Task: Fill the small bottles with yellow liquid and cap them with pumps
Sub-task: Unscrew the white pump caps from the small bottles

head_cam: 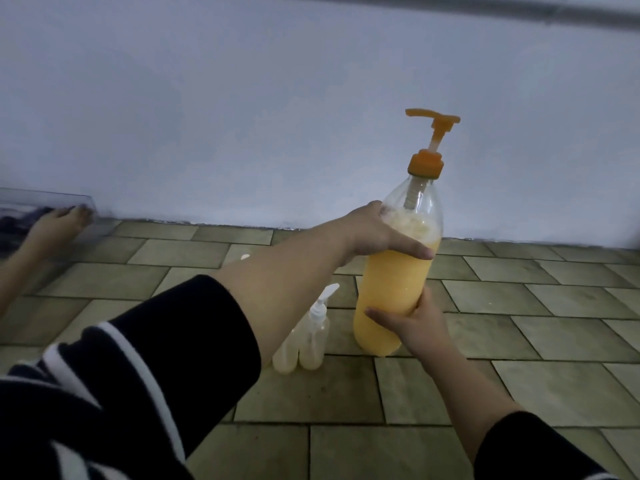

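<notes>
A large clear bottle (pixel 394 282) of yellow liquid with foam on top and an orange pump (pixel 427 157) is held slightly tilted above the tiled floor. My left hand (pixel 381 233) grips its upper part, thumb across the front. My right hand (pixel 414 323) grips its lower part from the right. Two small bottles stand on the floor just left of it: one (pixel 313 336) wears a white pump, the other (pixel 285 358) is partly hidden behind my left forearm. Both hold pale yellow liquid low down.
A pale wall (pixel 242 116) runs along the back of the tiled floor (pixel 519 341). At far left another person's hand (pixel 59 223) rests by a clear plastic container (pixel 45 202). A small white bit (pixel 245 257) lies on the tiles behind my left forearm.
</notes>
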Demonstrator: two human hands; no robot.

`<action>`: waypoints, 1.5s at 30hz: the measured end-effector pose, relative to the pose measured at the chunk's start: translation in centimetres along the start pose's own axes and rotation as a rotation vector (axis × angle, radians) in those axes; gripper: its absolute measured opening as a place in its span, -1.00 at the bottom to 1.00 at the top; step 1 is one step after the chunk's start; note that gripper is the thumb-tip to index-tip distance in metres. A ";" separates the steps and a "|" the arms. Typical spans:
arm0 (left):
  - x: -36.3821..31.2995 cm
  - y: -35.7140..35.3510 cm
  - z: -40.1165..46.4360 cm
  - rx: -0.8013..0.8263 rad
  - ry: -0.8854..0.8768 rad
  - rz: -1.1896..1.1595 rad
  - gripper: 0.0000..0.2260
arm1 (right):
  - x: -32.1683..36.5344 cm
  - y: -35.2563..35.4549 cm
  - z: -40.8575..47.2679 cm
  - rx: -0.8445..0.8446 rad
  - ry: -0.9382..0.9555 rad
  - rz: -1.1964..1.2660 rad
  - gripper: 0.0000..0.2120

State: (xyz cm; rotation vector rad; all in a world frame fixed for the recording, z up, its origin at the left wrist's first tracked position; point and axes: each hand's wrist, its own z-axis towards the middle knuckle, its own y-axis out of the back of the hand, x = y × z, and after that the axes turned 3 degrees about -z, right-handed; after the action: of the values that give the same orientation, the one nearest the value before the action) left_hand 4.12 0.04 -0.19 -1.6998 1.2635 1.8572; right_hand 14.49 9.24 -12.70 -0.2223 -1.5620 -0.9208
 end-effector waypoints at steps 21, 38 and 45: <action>12.9 4.5 -18.2 -0.626 -0.090 -0.112 -0.82 | 4.3 -5.7 -5.4 0.206 0.094 -0.078 -0.63; 8.4 -1.3 -15.3 -0.624 -0.360 0.143 -0.56 | 15.5 0.1 -8.2 0.009 0.271 0.229 -0.81; 7.1 -0.9 -14.9 -0.182 -0.394 -0.508 -0.67 | 17.5 1.4 -7.6 0.253 0.198 0.330 -0.72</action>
State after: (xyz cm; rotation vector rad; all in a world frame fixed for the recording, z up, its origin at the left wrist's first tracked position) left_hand 12.48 -13.13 -5.55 -1.4562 0.4684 1.8908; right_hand 16.95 -1.12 3.20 -0.1953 -1.3902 -0.4680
